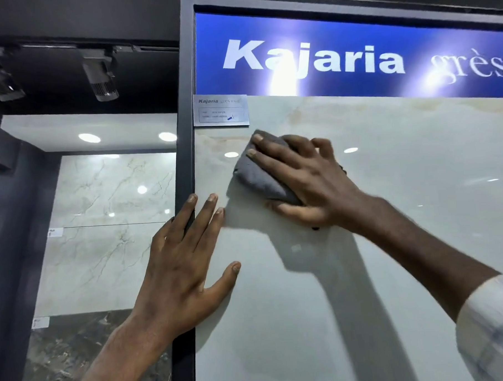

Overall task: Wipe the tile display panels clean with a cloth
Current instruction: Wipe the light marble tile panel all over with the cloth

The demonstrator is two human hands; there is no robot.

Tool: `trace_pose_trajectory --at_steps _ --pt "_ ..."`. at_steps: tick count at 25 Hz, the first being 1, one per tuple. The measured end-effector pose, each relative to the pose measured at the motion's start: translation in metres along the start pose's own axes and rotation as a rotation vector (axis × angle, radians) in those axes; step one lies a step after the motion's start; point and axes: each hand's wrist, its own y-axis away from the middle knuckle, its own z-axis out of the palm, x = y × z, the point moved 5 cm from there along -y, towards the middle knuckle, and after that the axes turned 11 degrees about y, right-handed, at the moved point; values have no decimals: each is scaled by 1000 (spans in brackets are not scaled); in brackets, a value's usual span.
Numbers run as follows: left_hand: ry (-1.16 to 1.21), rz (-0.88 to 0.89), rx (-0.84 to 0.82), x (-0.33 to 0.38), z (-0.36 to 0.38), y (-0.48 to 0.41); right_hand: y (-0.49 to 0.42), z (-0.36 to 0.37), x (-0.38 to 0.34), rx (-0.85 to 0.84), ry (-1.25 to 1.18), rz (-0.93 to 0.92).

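A large glossy pale tile panel (391,242) fills the right of the view, framed on its left by a dark metal post (185,153). My right hand (310,182) presses a bunched grey cloth (258,175) flat against the panel's upper left part, fingers spread over it and thumb below it. My left hand (184,262) lies flat with straight fingers across the post and the panel's left edge, just below and left of the cloth.
A small silver label plate (221,109) sits at the panel's top left corner, under a blue Kajaria sign (339,57). Further marble-look panels (107,225) stand behind on the left. Black track spotlights (101,78) hang from the dark ceiling.
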Motion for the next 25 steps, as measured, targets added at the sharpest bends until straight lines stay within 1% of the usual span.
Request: trace_pose_trajectory --at_steps 1,2,3,4,5,6,8,9,10,11,12,13,14,15,16,17,18,19,20,21,22,23,24,25 --pt "6 -1 -6 2 0 4 3 -2 15 -10 6 5" --pt "14 -7 -14 3 0 7 4 -1 36 -19 -6 150" --pt "22 -15 -24 4 1 10 7 -1 50 -37 -26 359" --pt "31 -27 -30 5 1 14 11 -2 49 -46 -39 515" --pt "39 -40 -28 7 1 19 16 -3 30 -50 -47 560" --pt "41 -45 -23 9 1 24 22 -7 -3 -39 -43 484" --pt "17 -35 -18 14 1 40 44 -22 -78 -9 -62 160" --pt "-1 -35 -18 17 1 50 59 -27 -95 -12 -65 35" --pt "-10 -53 -17 18 1 60 68 -28 -93 -22 -42 -24" --pt "-2 -83 -18 18 1 71 72 -27 -78 -42 -5 -11" --pt "24 -113 -25 18 0 82 75 -23 -59 -66 9 97" --pt "61 -136 -32 18 1 92 78 -23 -44 -84 -2 259" --pt "100 -153 -40 18 2 101 81 -24 -43 -83 -21 415" --pt "138 -165 -49 20 4 112 87 -27 -59 -79 -30 498" --pt "165 -168 -52 23 5 122 97 -29 -88 -64 -37 480" --pt "184 -166 -52 26 6 130 110 -33 -122 -49 -59 354" --pt "195 -162 -53 28 6 136 123 -41 -148 -41 -91 178" --pt "201 -155 -62 30 6 140 134 -47 -156 -37 -110 32" --pt "205 -147 -82 32 6 144 143 -49 -148 -48 -104 -39" --pt "205 -135 -95 33 6 148 147 -45 -130 -72 -71 -7" --pt "206 -121 -103 34 6 151 151 -40 -106 -98 -41 147" --pt "210 -113 -107 35 6 155 155 -38 -87 -111 -24 356" --pt "220 -114 -110 37 7 160 162 -38 -86 -109 -21 539" --pt "229 -119 -107 39 8 166 171 -40 -105 -100 -24 629"
